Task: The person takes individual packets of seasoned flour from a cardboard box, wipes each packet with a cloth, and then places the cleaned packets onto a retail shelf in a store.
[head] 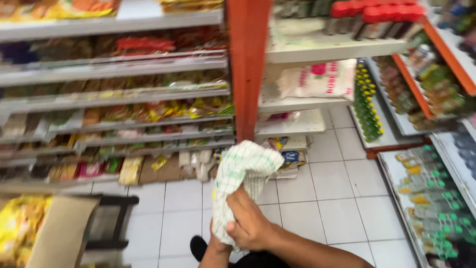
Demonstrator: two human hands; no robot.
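Head view, only view: both hands are together low in the frame, over the white tiled floor (342,198). The right hand (250,226) is closed in a fist around the lower part of a white cloth with a thin green grid (243,173); the cloth's bunched upper end stands up above the fingers. The left hand (214,242) is mostly hidden behind the cloth, only wrist and heel showing, so how far it is open cannot be told; it appears to touch the cloth from below. Ahead of the hands rises an orange shelf post (246,69); to its left, shelves of packaged snacks (148,106), blurred. To the right and up, a white sack (317,79) lies on a shelf, with green bottles (367,106) beyond. Lower left of the hands, a cardboard box (57,231) holds yellow packets. Judgement on progress: cloth gathered and gripped, not touching any shelf; no wiping contact visible, so shelf work appears not yet underway.
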